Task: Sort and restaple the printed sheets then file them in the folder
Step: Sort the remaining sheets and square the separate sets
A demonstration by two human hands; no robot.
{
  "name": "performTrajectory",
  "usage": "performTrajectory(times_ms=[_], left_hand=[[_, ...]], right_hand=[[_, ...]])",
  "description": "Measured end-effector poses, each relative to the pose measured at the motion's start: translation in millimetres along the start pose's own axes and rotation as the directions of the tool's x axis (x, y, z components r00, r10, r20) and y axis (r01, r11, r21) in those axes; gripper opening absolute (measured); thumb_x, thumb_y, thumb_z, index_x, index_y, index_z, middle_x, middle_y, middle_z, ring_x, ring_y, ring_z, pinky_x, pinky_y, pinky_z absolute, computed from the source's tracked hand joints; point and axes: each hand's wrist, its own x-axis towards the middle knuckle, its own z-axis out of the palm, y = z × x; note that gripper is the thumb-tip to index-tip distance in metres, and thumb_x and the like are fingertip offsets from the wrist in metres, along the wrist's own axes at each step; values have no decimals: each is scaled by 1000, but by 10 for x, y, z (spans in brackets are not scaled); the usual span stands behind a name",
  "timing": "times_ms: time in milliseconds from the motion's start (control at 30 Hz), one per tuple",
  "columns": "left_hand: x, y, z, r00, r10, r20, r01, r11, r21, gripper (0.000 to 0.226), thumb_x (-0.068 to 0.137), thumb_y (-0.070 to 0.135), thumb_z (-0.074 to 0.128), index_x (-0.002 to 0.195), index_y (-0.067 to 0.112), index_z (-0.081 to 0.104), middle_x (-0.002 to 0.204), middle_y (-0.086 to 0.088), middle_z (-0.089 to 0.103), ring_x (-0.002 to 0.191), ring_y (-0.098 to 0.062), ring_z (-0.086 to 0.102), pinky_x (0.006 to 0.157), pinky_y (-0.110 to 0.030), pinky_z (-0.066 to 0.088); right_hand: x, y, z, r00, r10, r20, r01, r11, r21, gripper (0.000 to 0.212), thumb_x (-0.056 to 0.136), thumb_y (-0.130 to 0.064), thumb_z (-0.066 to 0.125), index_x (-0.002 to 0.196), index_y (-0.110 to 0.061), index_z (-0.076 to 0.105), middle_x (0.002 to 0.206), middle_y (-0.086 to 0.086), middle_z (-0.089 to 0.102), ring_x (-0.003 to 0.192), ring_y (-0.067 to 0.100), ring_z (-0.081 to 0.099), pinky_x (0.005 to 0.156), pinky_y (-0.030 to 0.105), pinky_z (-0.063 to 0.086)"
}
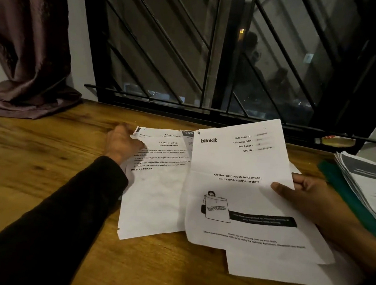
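Note:
A white cover sheet [241,190] printed "blinkit" is lifted at its right side, where my right hand [301,194] pinches its edge with the thumb on top. More blank-looking sheets [284,271] lie under it. To the left a stack of printed task sheets [154,195] lies flat on the wooden table [47,166]. My left hand [122,142] grips that stack's torn top left corner. A green folder [343,193] lies at the right edge, with another pile of printed sheets [368,184] on it.
A barred black window [211,55] runs along the table's far edge. A dark curtain [28,53] hangs at the back left and pools on the table. A small yellowish object [336,140] sits on the sill at the right.

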Motion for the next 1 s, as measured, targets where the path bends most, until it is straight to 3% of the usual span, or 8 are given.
performTrajectory(times_ms=[300,467,633,700,833,1000], left_hand=[[76,-40,60,1000,12,-4,-12,998,-62,48,71,-1,84,115,4,64,104,-12,72,96,-27,69,90,-45,56],[63,-52,14,999,-24,40,32,979,-201,34,75,-2,80,107,3,69,109,-13,73,99,-30,69,94,-46,54],[-16,69,-8,979,-8,203,98,894,-437,45,80,-7,73,121,6,62,114,-9,71,98,-28,69,84,-40,57],[9,37,-81,982,-35,184,129,836,-533,31,86,-1,70,114,11,66,112,-9,73,98,-30,71,85,-47,58],[120,-107,-214,988,-129,82,152,762,-630,18,94,4,63,109,13,66,111,-8,72,94,-26,71,71,-37,58],[153,-118,-195,993,-95,75,121,764,-633,15,93,2,62,102,13,67,116,-15,70,105,-35,68,94,-52,53]], right_hand=[[123,120,-93,998,52,-31,-51,998,22,20,88,-27,66,108,-26,67,89,3,74,72,29,71,63,39,59],[108,120,-80,999,35,-32,-34,999,30,22,90,-25,64,111,-22,67,90,4,73,71,27,71,55,30,55],[135,148,-80,997,37,-67,-37,999,4,23,89,-26,65,112,-23,67,91,3,73,74,29,70,64,37,58],[149,158,-87,993,49,-105,-50,999,-8,23,89,-28,66,112,-24,67,89,0,71,75,30,69,70,43,58],[167,164,-107,986,69,-148,-73,997,-17,26,90,-28,65,115,-22,66,84,-4,66,76,30,65,69,42,56],[174,183,-110,986,30,-166,-36,999,-31,28,90,-27,64,117,-20,66,77,-10,62,71,22,63,56,29,47]])
